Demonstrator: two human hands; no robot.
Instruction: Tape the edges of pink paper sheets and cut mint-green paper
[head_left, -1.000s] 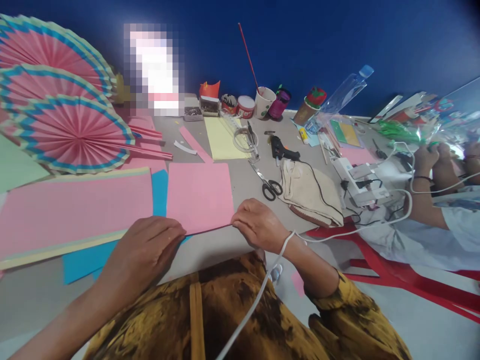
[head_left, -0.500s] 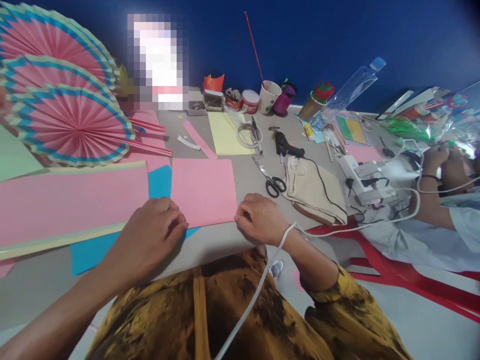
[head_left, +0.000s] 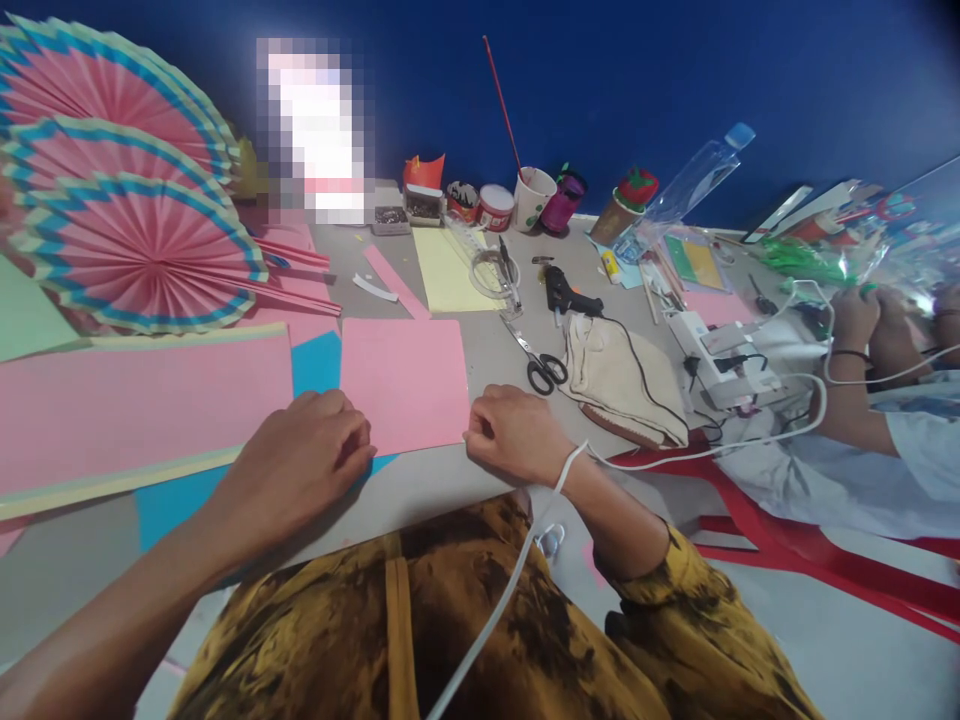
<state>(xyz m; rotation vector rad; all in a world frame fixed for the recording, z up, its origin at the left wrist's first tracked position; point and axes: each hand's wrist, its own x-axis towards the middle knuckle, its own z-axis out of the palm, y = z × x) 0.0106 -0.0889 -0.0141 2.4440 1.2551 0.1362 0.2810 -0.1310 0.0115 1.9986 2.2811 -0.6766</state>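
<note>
A pink paper sheet lies flat between my hands, partly over blue paper. My left hand is closed, its fingertips pinched at the sheet's lower left corner. At the lower right corner my right hand is curled closed, thumb and finger pressed together at the edge. To the left lies a long pink strip with pale yellow borders. Black-handled scissors rest right of the sheet, beside a folded cream cloth and a black glue gun.
Pleated paper fans stand at the left. Along the blue wall are a paper cup, tins and a plastic bottle. A white cable crosses my right wrist towards a power strip. Another person's hands are at the right.
The view has shifted slightly. Both hands stay closed at the lower corners of the pink sheet, with almost no movement against it.
</note>
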